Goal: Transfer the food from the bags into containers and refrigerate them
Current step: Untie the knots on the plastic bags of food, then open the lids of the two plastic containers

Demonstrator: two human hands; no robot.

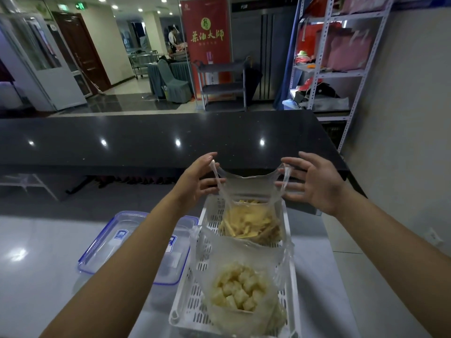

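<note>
left forearm hides containers point(127, 240) | basket point(291, 276) bottom cut off

On the counter point(36, 252) a basket point(288, 230) holds two bags: the far bag point(249, 223) behind the near bag point(241, 293). Two containers point(117, 240) lie side by side just left of the basket. The left hand point(197, 181) and right hand point(314, 181) flank the far bag's top, above the basket's far end.

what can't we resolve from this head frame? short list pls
- Clear containers, head view: the left forearm crosses them, so how many there are and whether the lids are on is unclear.
- Near bag of pale cubes: bottom cut off by the lower frame edge.
- White basket: floor covered by both bags.
- Right hand: far bag's handle loops at its fingers; actual grip unclear.
- Container label text: too small to read.
</note>
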